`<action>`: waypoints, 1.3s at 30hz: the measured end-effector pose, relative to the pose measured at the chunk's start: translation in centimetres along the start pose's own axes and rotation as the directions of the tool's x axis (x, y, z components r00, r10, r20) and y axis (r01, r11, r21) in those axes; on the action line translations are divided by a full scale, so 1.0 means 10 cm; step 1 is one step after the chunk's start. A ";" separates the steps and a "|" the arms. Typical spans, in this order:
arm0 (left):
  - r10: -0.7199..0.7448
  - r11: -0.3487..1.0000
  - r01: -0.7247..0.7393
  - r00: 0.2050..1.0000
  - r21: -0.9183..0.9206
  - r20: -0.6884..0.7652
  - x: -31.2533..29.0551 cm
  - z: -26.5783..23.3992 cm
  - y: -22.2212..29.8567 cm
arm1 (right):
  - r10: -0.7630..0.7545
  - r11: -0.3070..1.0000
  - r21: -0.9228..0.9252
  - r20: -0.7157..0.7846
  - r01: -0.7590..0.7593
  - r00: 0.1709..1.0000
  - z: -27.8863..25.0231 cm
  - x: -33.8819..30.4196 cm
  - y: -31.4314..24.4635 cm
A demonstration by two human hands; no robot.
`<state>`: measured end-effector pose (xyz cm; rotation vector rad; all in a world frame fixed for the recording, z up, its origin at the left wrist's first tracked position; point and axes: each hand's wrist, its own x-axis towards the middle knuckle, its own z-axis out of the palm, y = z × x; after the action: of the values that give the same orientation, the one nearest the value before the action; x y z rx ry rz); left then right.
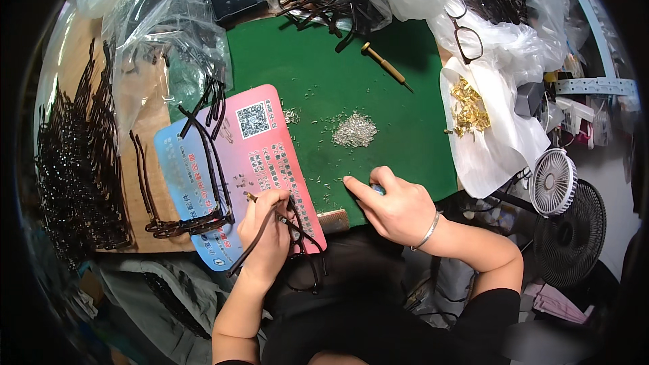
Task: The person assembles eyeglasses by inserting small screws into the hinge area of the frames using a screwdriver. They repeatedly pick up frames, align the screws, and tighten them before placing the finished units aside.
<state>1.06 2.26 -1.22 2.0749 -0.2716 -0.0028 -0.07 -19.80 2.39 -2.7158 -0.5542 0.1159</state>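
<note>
The left hand (262,228) is closed around a dark glasses temple (249,251), over the lower right of a pink-and-blue pad (172,155). The right hand (399,206) has its index finger stretched out over the green mat (405,135), near scattered silver bits; a blue object (376,188) shows beside the fingers (whether they grip it, I cannot tell).

The step in hand looks like steadying the temple while the right fingertip works at the small metal pieces. I'd judge the next move calls for a delicate fingertip pinch and a steady left grip.

The temple's long axis runs diagonally, its free end pointing down and left, toward the wearer's body. More dark frame parts hang right of the left hand, past the pad's edge; whether they join the temple is unclear.

Farther out, a pile of silver pieces (355,130) sits mid-mat, and a brass-handled screwdriver (385,66) points down and right. Gold pieces (470,108) lie on white sheeting to the right, dark temples (74,176) crowd the far left
</note>
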 end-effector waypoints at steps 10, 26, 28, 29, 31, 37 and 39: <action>0.013 0.997 -0.015 0.999 0.073 0.029 -0.01 0.02 0.00 | 0.003 1.000 -0.014 0.014 -0.002 1.000 -0.02 0.02 0.00; 0.003 1.000 -0.003 0.990 -0.002 0.138 0.06 -0.06 -0.01 | -0.092 0.989 0.131 0.167 0.070 0.982 -0.03 0.14 0.06; -0.018 0.998 0.026 0.987 -0.050 0.161 0.07 -0.06 -0.02 | -0.160 0.939 0.331 0.183 0.093 0.970 -0.07 0.19 0.04; 0.019 0.999 -0.013 0.984 -0.038 0.175 0.09 -0.06 -0.04 | -0.184 0.914 0.395 0.204 0.091 0.962 -0.06 0.21 0.00; 0.028 0.999 -0.019 0.982 -0.046 0.189 0.12 -0.07 -0.02 | -0.185 0.909 0.407 0.197 0.091 0.963 0.05 0.28 -0.09; 0.006 0.999 0.000 0.986 -0.040 0.165 0.10 -0.06 -0.02 | -0.223 0.902 0.414 0.203 0.123 0.953 0.15 0.32 -0.08; 0.012 0.999 -0.007 0.987 -0.031 0.159 0.09 -0.04 -0.04 | -0.225 0.900 0.418 0.204 0.123 0.953 0.14 0.33 -0.07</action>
<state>2.10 2.60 -1.22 2.0457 -0.3772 -0.1671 2.48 -17.43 1.29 -2.2517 -0.7525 0.4736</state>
